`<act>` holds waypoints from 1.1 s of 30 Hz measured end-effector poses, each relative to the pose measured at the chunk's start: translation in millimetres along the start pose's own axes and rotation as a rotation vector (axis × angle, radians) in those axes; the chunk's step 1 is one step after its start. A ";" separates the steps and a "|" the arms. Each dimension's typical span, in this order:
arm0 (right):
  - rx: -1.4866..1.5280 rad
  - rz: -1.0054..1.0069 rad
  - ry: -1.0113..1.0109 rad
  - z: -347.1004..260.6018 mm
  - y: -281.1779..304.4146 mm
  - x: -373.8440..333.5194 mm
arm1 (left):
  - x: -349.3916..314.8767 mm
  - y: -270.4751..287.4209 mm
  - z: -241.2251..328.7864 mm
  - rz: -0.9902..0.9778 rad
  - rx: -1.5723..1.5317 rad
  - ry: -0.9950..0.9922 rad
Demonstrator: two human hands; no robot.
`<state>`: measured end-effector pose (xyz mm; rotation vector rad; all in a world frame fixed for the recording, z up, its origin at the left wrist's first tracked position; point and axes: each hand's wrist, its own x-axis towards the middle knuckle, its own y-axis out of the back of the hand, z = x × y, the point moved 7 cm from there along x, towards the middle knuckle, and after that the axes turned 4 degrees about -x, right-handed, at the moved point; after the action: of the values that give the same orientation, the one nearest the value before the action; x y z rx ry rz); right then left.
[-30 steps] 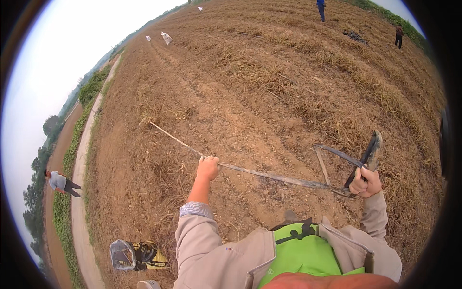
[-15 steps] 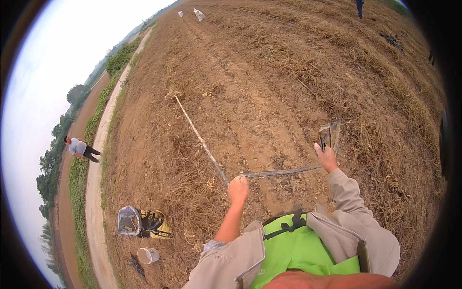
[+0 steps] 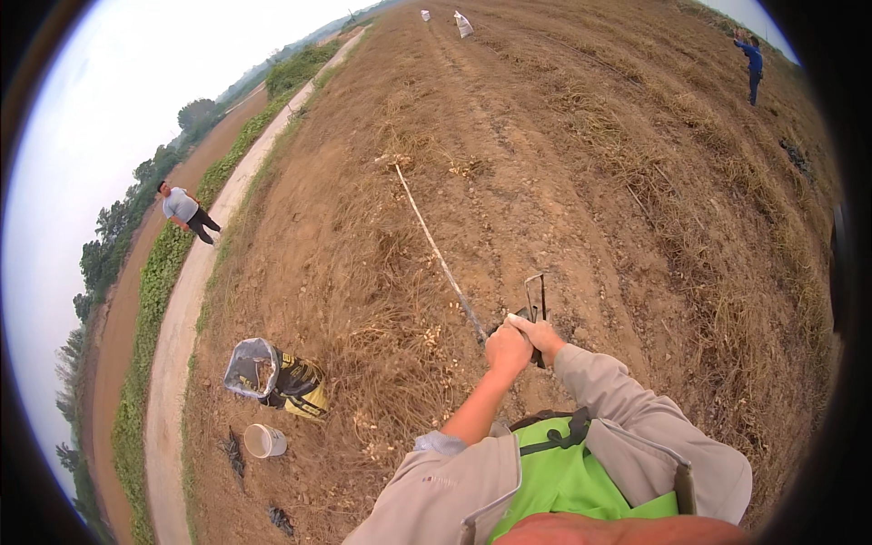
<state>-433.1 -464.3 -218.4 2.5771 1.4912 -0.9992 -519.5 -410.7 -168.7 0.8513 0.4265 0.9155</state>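
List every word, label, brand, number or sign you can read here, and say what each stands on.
No whole word can be read with certainty.
Yellow-and-black sack: bold markings, too creased and blurred to read.
Tan jacket: one small mark on the front, too tiny to read.
Distant white sack: faint marks, too small to read.

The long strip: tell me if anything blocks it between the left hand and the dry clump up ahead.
Nothing visible stands in the way. The strip runs in plain view over the soil from beside the left hand to the dry clump. The bucket and open bag are off to its left.
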 end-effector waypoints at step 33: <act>0.449 0.664 1.013 -102.1 334.7 -491.7 | 128.7 -24.0 62.2 -0.218 0.358 -0.930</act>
<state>-289.4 -1000.2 19.1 3.7346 0.2321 0.1333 -394.7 -340.2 -146.9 1.4160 -0.1410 0.1719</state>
